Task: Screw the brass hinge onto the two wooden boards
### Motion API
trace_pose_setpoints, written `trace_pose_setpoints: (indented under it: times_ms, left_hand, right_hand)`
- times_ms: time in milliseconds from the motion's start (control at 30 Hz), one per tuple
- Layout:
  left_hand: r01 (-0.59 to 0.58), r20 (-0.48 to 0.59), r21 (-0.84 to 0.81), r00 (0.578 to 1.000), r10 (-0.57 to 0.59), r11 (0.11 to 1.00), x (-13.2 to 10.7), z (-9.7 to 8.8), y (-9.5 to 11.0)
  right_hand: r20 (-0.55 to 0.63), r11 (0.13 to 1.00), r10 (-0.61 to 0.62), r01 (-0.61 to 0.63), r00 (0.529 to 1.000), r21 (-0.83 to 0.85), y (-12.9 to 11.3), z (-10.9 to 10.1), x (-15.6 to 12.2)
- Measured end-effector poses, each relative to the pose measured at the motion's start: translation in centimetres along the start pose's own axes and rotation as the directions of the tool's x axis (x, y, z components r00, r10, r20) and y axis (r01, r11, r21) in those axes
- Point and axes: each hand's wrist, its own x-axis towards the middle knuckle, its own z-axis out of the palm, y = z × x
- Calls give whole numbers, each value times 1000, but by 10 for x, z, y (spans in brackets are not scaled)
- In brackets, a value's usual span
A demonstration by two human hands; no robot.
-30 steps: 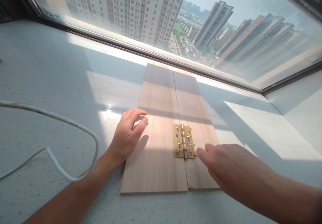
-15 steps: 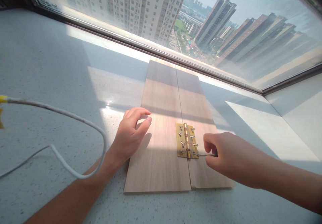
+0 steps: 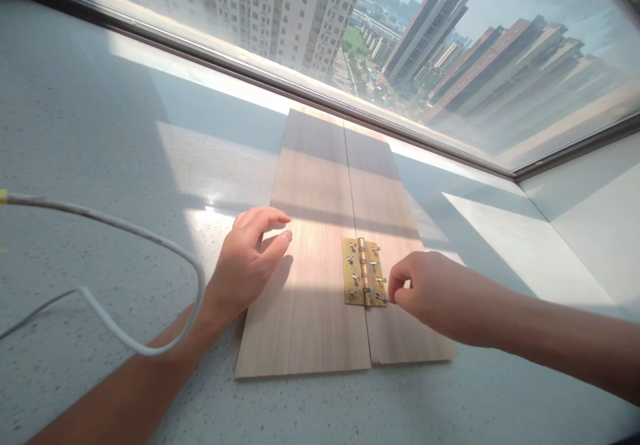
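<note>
My right hand (image 3: pixel 425 291) is closed, with thumb and forefinger pinched beside the lower right screw (image 3: pixel 381 299) of a brass hinge (image 3: pixel 365 271). The thin-shafted screwdriver seen in it a moment ago is now hidden by the fingers. The hinge lies open across the seam between a left wooden board (image 3: pixel 305 325) and a narrower right wooden board (image 3: pixel 410 338). Several screws stand up out of both hinge leaves. My left hand (image 3: pixel 250 251) is at the left board's outer edge, thumb and curled fingers apart, holding nothing.
The boards lie on a pale speckled sill (image 3: pixel 100 138), their far ends close to the window frame (image 3: pixel 425 138). A looped white cable (image 3: pixel 150 231) hangs across the left side, in front of my left forearm. A white wall (image 3: pixel 595 185) stands at the right.
My right hand has moved in towards the hinge, and the screwdriver shaft no longer shows. The left hand keeps its pose. The whole view has shifted slightly.
</note>
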Motion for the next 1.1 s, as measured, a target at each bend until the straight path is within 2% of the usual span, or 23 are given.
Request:
trace_pose_setpoints:
  times_ms: [33, 67, 100, 167, 200, 267, 300, 333, 367, 400, 467, 500, 567, 600, 633, 700, 767, 833, 900, 967, 1033, 1067, 1100]
  left_hand:
    - [-5, 1, 0, 1000, 5, 1000, 0, 0, 0]
    - [-11, 0, 1, 1000, 11, 1000, 0, 0, -1]
    - [-16, -1, 3, 1000, 16, 1000, 0, 0, -1]
    - [-23, -1, 2, 1000, 23, 1000, 0, -1, -2]
    - [-25, -3, 3, 1000, 25, 1000, 0, -1, -3]
    - [-27, -3, 11, 1000, 27, 1000, 0, -1, -3]
    - [-28, -2, 16, 1000, 28, 999, 0, -1, -3]
    - [-29, -2, 19, 1000, 29, 999, 0, -1, -3]
    - [-30, -1, 20, 1000, 30, 999, 0, -1, -3]
    - [-33, 0, 19, 999, 33, 999, 0, -1, -3]
    - [-39, -2, 21, 999, 39, 999, 0, -1, -3]
    - [-41, -5, 23, 999, 41, 999, 0, 0, -3]
    - [-39, -8, 26, 999, 39, 999, 0, 0, -3]
    - [-35, -9, 26, 999, 35, 999, -1, 1, -3]
    - [-31, -11, 25, 999, 32, 999, -1, 1, -3]
    - [-28, -11, 22, 1000, 29, 999, -1, 1, -3]
    - [-29, -8, 21, 1000, 29, 999, -1, 1, -3]
    - [-33, -6, 32, 999, 33, 999, -1, 0, -2]
    - [-37, -4, 56, 999, 38, 998, -1, -1, -2]
    - [-44, -2, 77, 999, 44, 996, -1, -2, -2]
    - [-50, -4, 82, 999, 51, 995, -1, -2, -1]
    - [-51, -7, 79, 999, 52, 996, -1, -2, -1]
    - [-49, -9, 76, 999, 50, 996, -1, -2, 0]
  right_hand:
    - [21, 993, 35, -37, 999, 113, 4, 0, 0]
    - [-3, 989, 22, -22, 1000, 146, 10, 2, -1]
    - [-53, 996, -20, 24, 998, 83, 15, 4, -2]
    - [-120, 954, -244, 217, 962, -205, 24, 11, -7]
    - [-104, 865, -397, 335, 912, -373, 27, 14, -10]
    - [12, 605, -649, 526, 761, -598, 28, 20, -14]
    - [60, 510, -710, 571, 702, -644, 27, 22, -14]
    - [75, 482, -721, 576, 689, -660, 25, 23, -14]
    - [63, 525, -687, 553, 724, -647, 23, 23, -13]
    - [26, 623, -608, 497, 794, -604, 21, 22, -11]
    - [-81, 876, -346, 291, 935, -384, 18, 17, -7]
    - [-107, 963, -190, 164, 976, -213, 18, 14, -6]
    - [-72, 994, 30, -22, 997, 110, 19, 10, -6]
    - [-61, 984, 61, -50, 996, 169, 19, 10, -7]
    - [-71, 990, 30, -20, 997, 137, 19, 11, -9]
    - [-135, 974, -168, 143, 976, -177, 15, 18, -12]
    - [-58, 814, -388, 312, 920, -489, 8, 27, -13]
    - [-16, 699, -467, 359, 884, -619, 4, 35, -10]
    - [-104, 703, -492, 324, 864, -633, 8, 41, -8]
    - [-211, 714, -616, 426, 759, -556, 21, 45, -10]
    - [-346, 731, -672, 512, 654, -451, 37, 48, -15]
    - [-353, 725, -686, 553, 636, -410, 45, 48, -18]
    - [-361, 736, -676, 563, 642, -377, 51, 47, -21]
